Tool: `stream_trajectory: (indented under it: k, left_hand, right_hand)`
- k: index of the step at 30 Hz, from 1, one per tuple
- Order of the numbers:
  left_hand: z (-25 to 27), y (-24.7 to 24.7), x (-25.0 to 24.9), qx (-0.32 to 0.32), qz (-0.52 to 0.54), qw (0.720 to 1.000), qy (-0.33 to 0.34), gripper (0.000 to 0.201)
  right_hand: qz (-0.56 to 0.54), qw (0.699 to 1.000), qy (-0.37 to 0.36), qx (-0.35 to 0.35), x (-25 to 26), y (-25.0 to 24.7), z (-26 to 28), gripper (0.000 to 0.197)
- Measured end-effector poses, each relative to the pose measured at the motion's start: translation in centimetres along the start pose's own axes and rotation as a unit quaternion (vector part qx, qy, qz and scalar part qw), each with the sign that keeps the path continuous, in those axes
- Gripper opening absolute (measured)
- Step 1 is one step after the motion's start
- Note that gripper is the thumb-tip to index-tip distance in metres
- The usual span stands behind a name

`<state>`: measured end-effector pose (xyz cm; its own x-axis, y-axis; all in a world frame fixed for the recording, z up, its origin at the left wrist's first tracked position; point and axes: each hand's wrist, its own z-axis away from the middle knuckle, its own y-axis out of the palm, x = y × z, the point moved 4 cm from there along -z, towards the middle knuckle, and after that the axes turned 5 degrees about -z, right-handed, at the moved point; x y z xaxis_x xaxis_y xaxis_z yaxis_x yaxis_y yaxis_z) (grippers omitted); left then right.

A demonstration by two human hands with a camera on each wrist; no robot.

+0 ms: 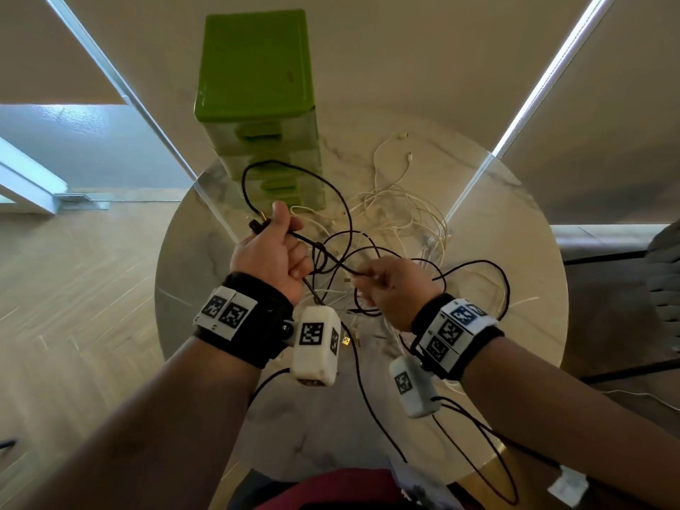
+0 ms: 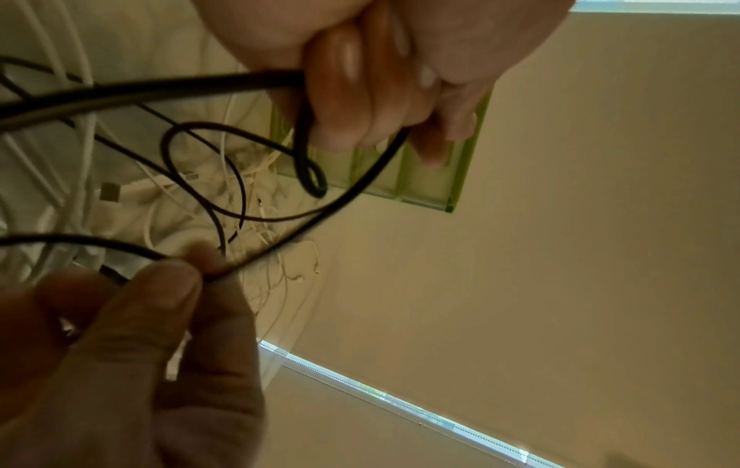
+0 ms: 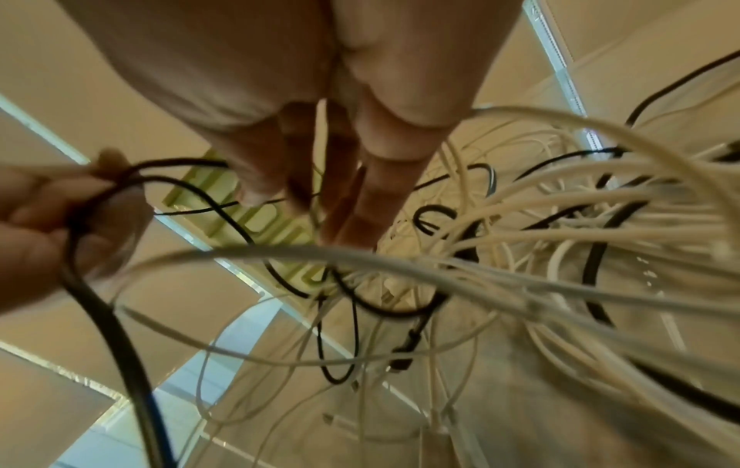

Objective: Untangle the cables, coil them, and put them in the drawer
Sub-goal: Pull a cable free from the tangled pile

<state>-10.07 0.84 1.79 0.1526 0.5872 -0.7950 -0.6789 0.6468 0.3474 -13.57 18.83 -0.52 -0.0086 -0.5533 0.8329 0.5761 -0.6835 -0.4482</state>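
Black cable (image 1: 333, 200) looped, lifted above surface centre; white cables (image 1: 404, 200) tangled toward right edge; green drawer unit (image 1: 257, 104) upright at far edge.

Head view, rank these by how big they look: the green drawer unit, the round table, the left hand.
1. Round table, by far the largest.
2. Green drawer unit.
3. Left hand, smallest, even though it is nearer the camera.

The head camera looks steeply down at the round marble table (image 1: 515, 230). Both wrist cameras look upward from close below the hands, sharing the green plastic drawer tower (image 2: 460, 177)
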Motion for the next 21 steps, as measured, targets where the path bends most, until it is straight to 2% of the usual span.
stream_trajectory:
  k: [1, 2, 4, 6, 7, 8, 9, 13, 15, 17, 19, 21]
  left_hand:
    - [0.3, 0.2, 0.1, 0.010, -0.001, 1.000, 0.007, 0.037]
    - [0.5, 0.2, 0.1, 0.026, -0.009, 0.999, 0.017, 0.036]
    - [1.1, 0.1, 0.5, 0.062, -0.092, 0.992, 0.052, 0.035]
    - [1.9, 0.2, 1.3, 0.098, -0.257, 0.956, 0.102, 0.021]
    - [2.5, 0.6, 1.8, 0.119, -0.317, 0.933, 0.118, 0.011]
    - [3.0, 1.0, 2.4, 0.133, -0.343, 0.922, 0.122, 0.006]
    - [3.3, 1.4, 2.8, 0.136, -0.342, 0.923, 0.117, 0.012]
    - [3.1, 1.6, 2.6, 0.059, -0.162, 0.985, 0.006, 0.024]
    - [2.0, 0.7, 1.2, 0.012, -0.092, 0.996, 0.014, 0.029]
    - [1.1, 0.0, 0.0, -0.005, -0.046, 0.999, 0.024, 0.030]
    - [1.2, 0.2, 0.4, 0.028, -0.099, 0.994, 0.027, 0.024]
    - [2.4, 1.2, 2.4, 0.087, -0.228, 0.969, 0.023, 0.020]
  right_hand:
    - [-0.005, 1.000, 0.006, 0.011, 0.1, 0.2, -0.1, 0.009]
    - [-0.014, 1.000, 0.011, 0.009, 0.1, 0.3, -0.1, 0.016]
    - [-0.060, 0.998, 0.016, -0.013, 0.6, -0.2, 0.1, 0.023]
    - [-0.145, 0.989, -0.005, -0.023, 1.7, -0.7, 0.3, 0.025]
    - [-0.180, 0.983, -0.014, -0.014, 2.3, -0.8, 0.3, 0.025]
    - [-0.201, 0.979, -0.021, 0.002, 2.9, -0.7, 0.4, 0.024]
    - [-0.208, 0.978, -0.024, 0.017, 3.3, -0.5, 0.4, 0.024]
    - [-0.192, 0.979, 0.000, 0.064, 2.6, 0.2, 0.9, 0.023]
    - [-0.146, 0.985, -0.002, 0.089, 1.4, 0.2, 1.4, 0.018]
    - [-0.098, 0.991, 0.000, 0.087, 0.5, 0.3, 1.7, 0.019]
    - [-0.093, 0.994, -0.014, 0.048, 0.7, 0.2, 1.6, 0.024]
    - [-0.121, 0.992, -0.036, 0.020, 1.7, 0.2, 1.3, 0.024]
